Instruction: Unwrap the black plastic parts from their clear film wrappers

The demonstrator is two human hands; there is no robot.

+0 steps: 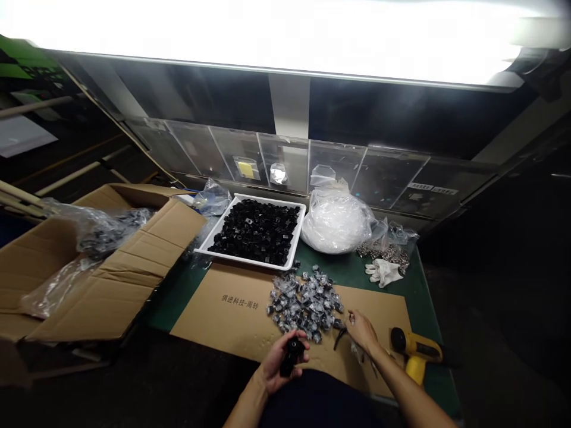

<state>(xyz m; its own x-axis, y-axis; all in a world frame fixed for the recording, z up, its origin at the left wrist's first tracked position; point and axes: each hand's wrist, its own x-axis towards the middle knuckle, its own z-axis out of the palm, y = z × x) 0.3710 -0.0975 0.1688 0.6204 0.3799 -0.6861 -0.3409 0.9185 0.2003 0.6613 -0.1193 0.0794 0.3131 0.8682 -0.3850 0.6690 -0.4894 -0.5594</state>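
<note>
Black part [291, 355] in left hand [279, 365]

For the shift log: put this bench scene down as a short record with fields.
left hand: left hand closed around a small black plastic part
right hand: right hand at the edge of the heap, fingers pinched on a small dark item; cannot tell what
heap: small bagged metal-and-black pieces on a flat brown cardboard sheet
tray: white rectangular tray full of black parts
right of sheet: yellow power drill, white gloves
left: open brown cardboard box

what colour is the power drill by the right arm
Yellow and black; the drill shows in the head view, beside the right hand.
</note>
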